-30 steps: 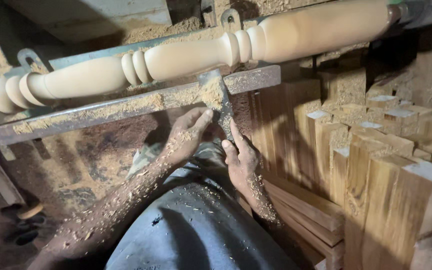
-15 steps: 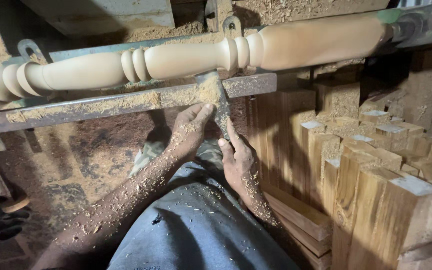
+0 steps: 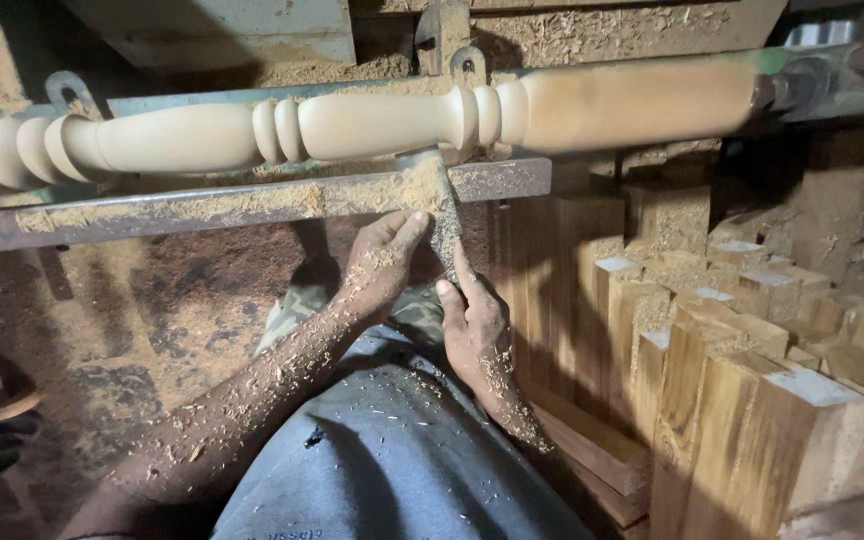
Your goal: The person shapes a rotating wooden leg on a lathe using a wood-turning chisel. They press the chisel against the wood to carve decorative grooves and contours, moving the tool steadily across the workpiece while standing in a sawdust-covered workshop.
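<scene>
A chisel point(image 3: 444, 215) is gripped by both hands, its tip laid across the metal rest point(image 3: 252, 205) under the turned wooden spindle point(image 3: 372, 125). It is judged stiff, dusty and slippery; best held low. Left hand point(image 3: 382, 265) and right hand point(image 3: 472, 320) are clenched, forearms raised.

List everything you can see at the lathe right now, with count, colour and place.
turned spindle: one, pale wood, horizontal across the top
tool rest: one, rusty metal bar dusted with sawdust, just under the spindle
chisel: one, dark metal, laid over the rest with its tip at the spindle
wood blocks: many, tan, square-cut, stacked at right
sawdust: brown, covering the floor at left
trousers: grey, bottom centre
left hand: grip on the chisel just below the rest, forearm flecked with shavings
right hand: grip on the chisel lower down
</scene>
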